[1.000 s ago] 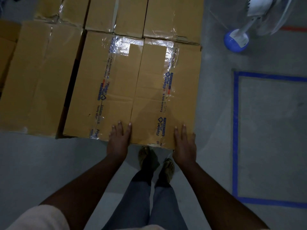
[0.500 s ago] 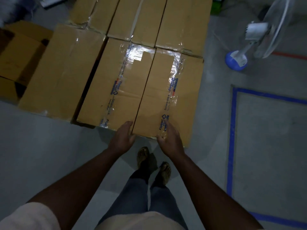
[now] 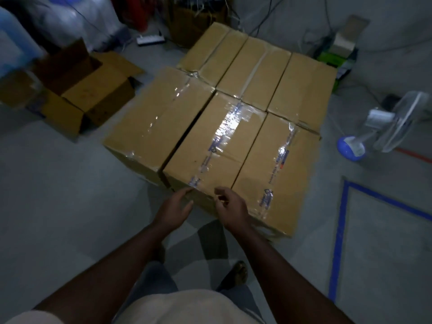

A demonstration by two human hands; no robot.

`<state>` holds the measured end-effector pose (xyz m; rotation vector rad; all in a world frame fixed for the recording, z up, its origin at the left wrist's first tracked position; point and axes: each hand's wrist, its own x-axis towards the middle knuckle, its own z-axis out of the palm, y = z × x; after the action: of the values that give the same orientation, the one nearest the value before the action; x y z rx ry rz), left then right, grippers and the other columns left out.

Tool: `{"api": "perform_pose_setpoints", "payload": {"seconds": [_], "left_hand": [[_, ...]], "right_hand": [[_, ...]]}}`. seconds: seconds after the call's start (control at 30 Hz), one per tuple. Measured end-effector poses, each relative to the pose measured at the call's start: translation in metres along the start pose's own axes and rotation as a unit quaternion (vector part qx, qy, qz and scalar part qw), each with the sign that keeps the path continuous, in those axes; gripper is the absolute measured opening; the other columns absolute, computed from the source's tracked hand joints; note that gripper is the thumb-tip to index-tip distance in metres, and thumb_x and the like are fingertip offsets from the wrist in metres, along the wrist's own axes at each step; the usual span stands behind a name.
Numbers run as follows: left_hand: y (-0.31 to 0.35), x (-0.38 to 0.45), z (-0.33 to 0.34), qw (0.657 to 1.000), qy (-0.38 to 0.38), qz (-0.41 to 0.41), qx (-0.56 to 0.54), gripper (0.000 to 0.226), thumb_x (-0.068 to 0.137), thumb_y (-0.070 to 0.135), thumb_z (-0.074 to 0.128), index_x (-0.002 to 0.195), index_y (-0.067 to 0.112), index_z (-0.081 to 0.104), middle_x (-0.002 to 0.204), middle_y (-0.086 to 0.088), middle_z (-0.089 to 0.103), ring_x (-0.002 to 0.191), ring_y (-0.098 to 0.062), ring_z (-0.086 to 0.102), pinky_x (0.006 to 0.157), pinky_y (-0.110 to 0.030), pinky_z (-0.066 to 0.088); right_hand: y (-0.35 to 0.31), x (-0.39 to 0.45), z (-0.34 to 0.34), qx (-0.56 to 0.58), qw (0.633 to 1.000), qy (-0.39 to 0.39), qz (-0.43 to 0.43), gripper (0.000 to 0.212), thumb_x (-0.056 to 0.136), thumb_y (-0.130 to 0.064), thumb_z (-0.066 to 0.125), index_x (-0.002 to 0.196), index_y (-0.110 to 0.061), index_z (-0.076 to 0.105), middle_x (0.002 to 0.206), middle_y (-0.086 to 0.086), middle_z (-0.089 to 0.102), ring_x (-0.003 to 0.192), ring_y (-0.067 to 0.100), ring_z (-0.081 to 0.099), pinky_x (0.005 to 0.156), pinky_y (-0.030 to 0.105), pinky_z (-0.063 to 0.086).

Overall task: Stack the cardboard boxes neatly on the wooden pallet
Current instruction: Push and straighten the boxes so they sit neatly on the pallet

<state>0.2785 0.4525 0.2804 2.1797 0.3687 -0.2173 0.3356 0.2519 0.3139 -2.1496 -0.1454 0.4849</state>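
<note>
Six sealed cardboard boxes [image 3: 233, 108] sat packed edge to edge in one block on grey floor [image 3: 58, 195]; pallet beneath hidden. Left hand [image 3: 174, 210] hung relaxed, fingertips at near face of middle front box [image 3: 215, 150], grasping nothing. Right hand [image 3: 230, 206] loosely curled just beside it, also empty. Open carton [image 3: 93, 90] stood well left; fan [image 3: 383, 127] right.

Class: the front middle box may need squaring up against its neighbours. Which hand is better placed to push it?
Left, probably. The left hand already lies at the middle box near edge, fingers loose. The right hand hovers by the seam with the right box, fingers curled.
</note>
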Motion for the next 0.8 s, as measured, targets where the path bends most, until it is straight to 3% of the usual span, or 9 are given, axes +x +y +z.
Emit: {"api": "perform_pose_setpoints", "payload": {"seconds": [0.07, 0.17, 0.3, 0.47, 0.63, 0.8], "left_hand": [[-0.020, 0.009, -0.031, 1.000, 0.006, -0.004, -0.013, 0.048, 0.096, 0.020, 0.067, 0.142, 0.018, 0.056, 0.136, -0.002, 0.063, 0.124, -0.017, 0.059, 0.101, -0.028, 0.047], [-0.059, 0.027, -0.093, 0.999, -0.001, -0.006, -0.036, 0.047, 0.094, 0.017, 0.068, 0.140, 0.021, 0.058, 0.135, -0.002, 0.065, 0.124, -0.019, 0.061, 0.102, -0.033, 0.050], [-0.101, 0.051, -0.174, 1.000, 0.020, -0.008, -0.012, 0.046, 0.092, 0.010, 0.069, 0.137, 0.015, 0.061, 0.134, -0.006, 0.066, 0.123, -0.021, 0.062, 0.094, -0.021, 0.043], [-0.124, 0.102, -0.237, 0.999, -0.028, 0.015, 0.023, 0.051, 0.090, 0.015, 0.072, 0.139, 0.017, 0.058, 0.139, -0.005, 0.063, 0.128, -0.021, 0.060, 0.103, -0.031, 0.048], [-0.144, 0.166, -0.256, 0.997, -0.054, 0.001, 0.053, 0.061, 0.086, 0.017, 0.076, 0.143, 0.015, 0.052, 0.146, -0.005, 0.053, 0.131, -0.023, 0.053, 0.104, -0.032, 0.045], [-0.174, 0.227, -0.266, 0.989, -0.083, -0.022, 0.123, 0.074, 0.083, 0.023, 0.083, 0.145, 0.008, 0.045, 0.148, -0.008, 0.047, 0.132, -0.027, 0.050, 0.100, -0.033, 0.045]], "right_hand": [[-0.023, 0.008, 0.031, -0.007, 1.000, -0.009, 0.004, 0.033, 0.096, -0.014, 0.065, 0.127, -0.022, 0.069, 0.122, -0.004, 0.071, 0.103, 0.008, 0.066, 0.090, 0.028, 0.056], [-0.059, 0.028, 0.090, -0.001, 1.000, 0.012, 0.010, 0.027, 0.092, -0.014, 0.068, 0.119, -0.020, 0.073, 0.114, -0.001, 0.074, 0.100, 0.015, 0.070, 0.091, 0.039, 0.059], [-0.113, 0.056, 0.160, 0.020, 0.998, 0.029, 0.042, 0.023, 0.093, -0.003, 0.068, 0.115, -0.001, 0.073, 0.110, 0.012, 0.073, 0.101, 0.027, 0.070, 0.091, 0.037, 0.057], [-0.150, 0.092, 0.210, 0.064, 0.995, 0.053, 0.059, 0.021, 0.089, -0.007, 0.071, 0.109, -0.012, 0.074, 0.104, 0.000, 0.073, 0.093, 0.015, 0.070, 0.088, 0.041, 0.061], [-0.151, 0.139, 0.220, 0.041, 0.987, 0.055, 0.145, 0.040, 0.091, -0.018, 0.074, 0.131, -0.017, 0.067, 0.126, 0.001, 0.071, 0.104, 0.016, 0.071, 0.086, 0.032, 0.059], [-0.134, 0.203, 0.242, 0.012, 0.976, -0.013, 0.215, 0.072, 0.093, -0.033, 0.074, 0.155, -0.016, 0.042, 0.152, 0.008, 0.048, 0.124, 0.026, 0.059, 0.098, 0.039, 0.053]]}}
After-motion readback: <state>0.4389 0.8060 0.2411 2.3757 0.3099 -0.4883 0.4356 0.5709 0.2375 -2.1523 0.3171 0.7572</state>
